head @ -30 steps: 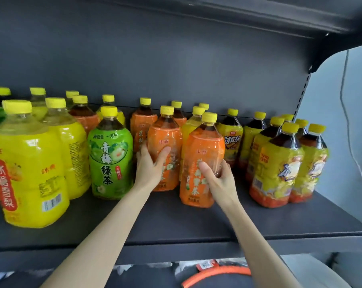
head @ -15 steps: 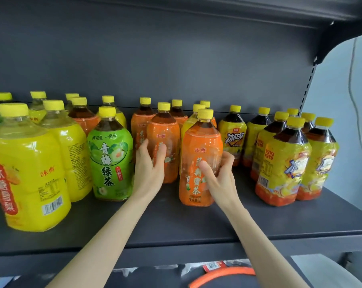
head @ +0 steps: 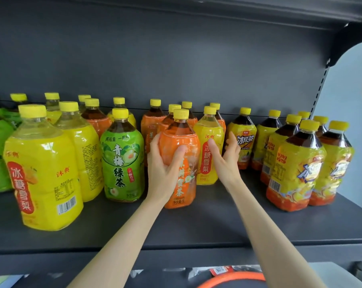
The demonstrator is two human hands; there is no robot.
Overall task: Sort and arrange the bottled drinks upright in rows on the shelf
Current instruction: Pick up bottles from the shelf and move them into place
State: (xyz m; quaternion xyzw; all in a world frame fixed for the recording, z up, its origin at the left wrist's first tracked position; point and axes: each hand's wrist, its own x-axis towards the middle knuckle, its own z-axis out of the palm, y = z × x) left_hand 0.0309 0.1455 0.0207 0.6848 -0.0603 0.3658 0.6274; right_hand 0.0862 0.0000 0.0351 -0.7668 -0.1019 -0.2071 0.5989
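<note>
Upright, long axis vertical and yellow cap on top: front orange bottle (head: 181,163) near mid-shelf, just right of one green-tea bottle (head: 122,163). Clasped by left hand (head: 162,169), fingers on its left flank, thumb across the label. Right hand (head: 226,161) spread open, gripping nothing, fingertips at a small yellow bottle (head: 209,150) just behind and to the right. At least four more orange bottles behind. Two large yellow bottles at front left, nearest one (head: 44,171) close to the edge of the dark shelf (head: 217,227). Iced-tea cluster (head: 300,163) at right: about nine caps counted, rear ones partly hidden.
</note>
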